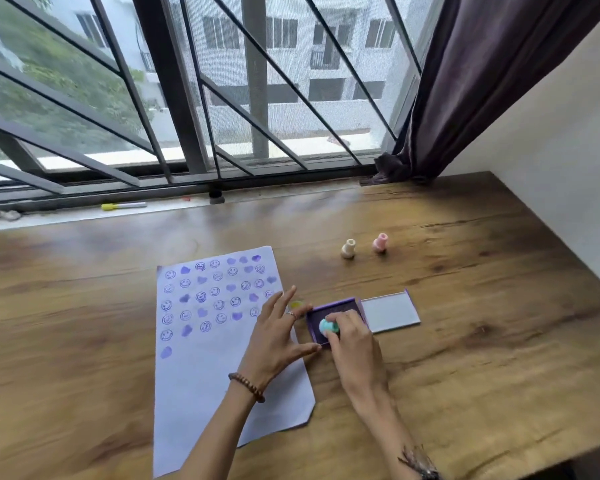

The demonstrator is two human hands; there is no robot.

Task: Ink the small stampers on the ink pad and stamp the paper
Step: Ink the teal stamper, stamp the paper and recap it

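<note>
A white paper (pixel 205 375) lies on the wooden table, its upper half covered with purple smiley and heart prints. To its right sits a purple ink pad (pixel 343 310) with its lid (pixel 390 311) folded open. My right hand (pixel 352 344) pinches a small teal stamper (pixel 327 327) and presses it onto the pad. My left hand (pixel 277 336) rests with spread fingers on the paper's right edge, thumb and fingers touching the pad's left side. A cream stamper (pixel 348 248) and a pink stamper (pixel 380 242) stand farther back on the table. A small yellowish thing (pixel 295 304) peeks out behind my left fingers.
The wooden table (pixel 482 341) runs to a window sill at the back, where a yellow-capped marker (pixel 123 205) lies. A dark curtain (pixel 464 91) hangs at the back right beside a white wall. The table's right edge drops off near the lower right.
</note>
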